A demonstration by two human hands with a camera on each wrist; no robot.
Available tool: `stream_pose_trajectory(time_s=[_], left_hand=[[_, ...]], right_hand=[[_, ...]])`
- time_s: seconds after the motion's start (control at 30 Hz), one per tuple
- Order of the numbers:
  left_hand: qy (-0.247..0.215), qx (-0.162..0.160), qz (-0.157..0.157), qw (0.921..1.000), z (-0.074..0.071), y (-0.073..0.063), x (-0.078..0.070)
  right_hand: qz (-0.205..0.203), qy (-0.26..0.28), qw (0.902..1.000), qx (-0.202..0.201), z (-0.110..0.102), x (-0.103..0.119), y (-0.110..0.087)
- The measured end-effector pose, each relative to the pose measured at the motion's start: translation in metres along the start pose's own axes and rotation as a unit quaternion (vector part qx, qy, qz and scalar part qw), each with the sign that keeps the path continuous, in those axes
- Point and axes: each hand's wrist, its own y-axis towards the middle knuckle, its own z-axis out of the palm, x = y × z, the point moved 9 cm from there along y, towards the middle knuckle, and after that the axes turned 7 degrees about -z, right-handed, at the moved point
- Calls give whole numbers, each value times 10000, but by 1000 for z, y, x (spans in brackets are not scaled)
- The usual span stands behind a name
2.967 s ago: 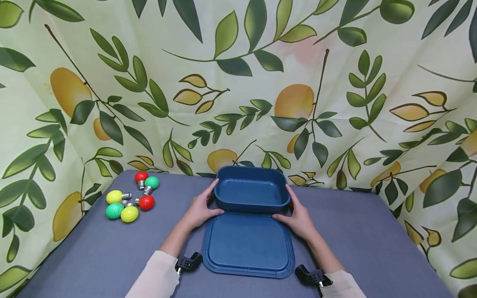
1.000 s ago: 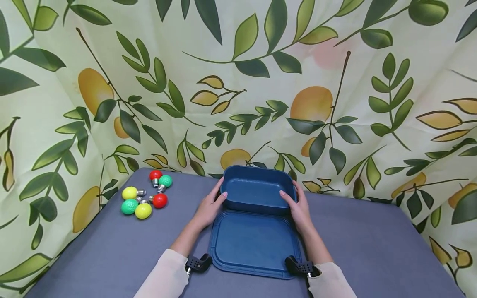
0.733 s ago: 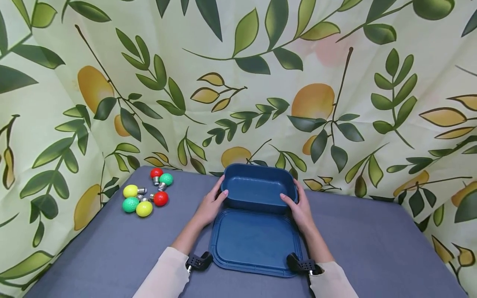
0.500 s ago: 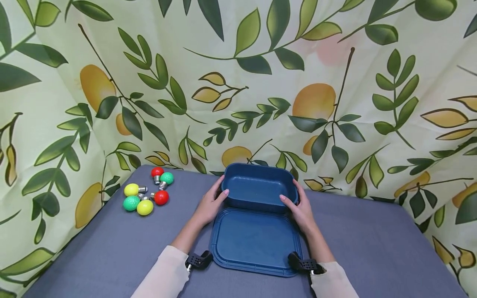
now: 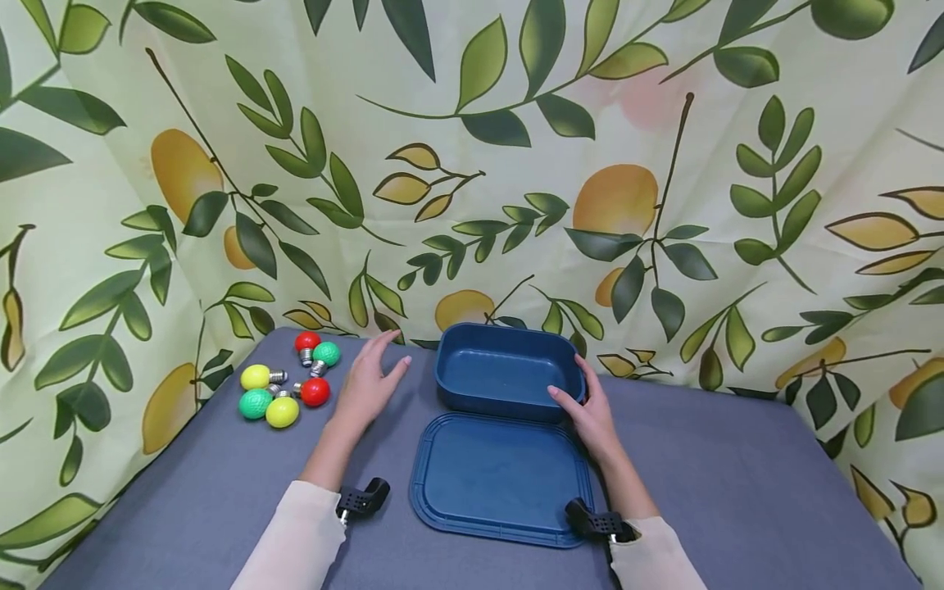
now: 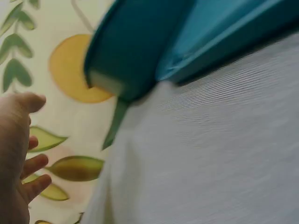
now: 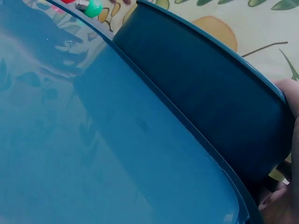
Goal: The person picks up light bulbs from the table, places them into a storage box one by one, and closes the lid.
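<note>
An open, dark blue rectangular box point(image 5: 496, 401) stands toward the back of the cloth, with nothing in it. Its flat blue lid point(image 5: 501, 479) lies right in front of it. At the box's right end my right hand point(image 5: 596, 422) holds the wall, thumb over the front rim and fingers along the outside; the right wrist view shows the thumb at the rim. My left hand point(image 5: 364, 387) is off the box, fingers spread and holding nothing, between the box and a cluster of light bulbs. Nearest to it is a red bulb point(image 5: 315, 392).
Several bulbs lie at the back left: a yellow bulb point(image 5: 255, 377), a green bulb point(image 5: 254, 403), another yellow bulb point(image 5: 283, 412), a second green bulb point(image 5: 327, 354) and a red one behind. A leaf-and-fruit patterned curtain point(image 5: 472, 164) rises behind the grey cloth-covered table point(image 5: 737, 492).
My left hand has let go of the box's left end and moved left toward the bulbs. Earlier, both thumbs shifted up onto the box's rim. My right hand stays at the box.
</note>
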Motion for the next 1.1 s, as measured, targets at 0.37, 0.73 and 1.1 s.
stream_pose_trajectory(time_s=[0.37,0.73,1.1], left_hand=[[-15,-1282,-414,9909,-63,12,33],[780,-1225,-1037,9839,-71,11,68],[1053,-960,-1292,9813,-61,12,83]], right_hand=[[-4,-31,10000,-62,-2,-10,3],[-108,-30,9999,-105,2,-13,5],[-99,-6,9998,-153,2,-11,4]])
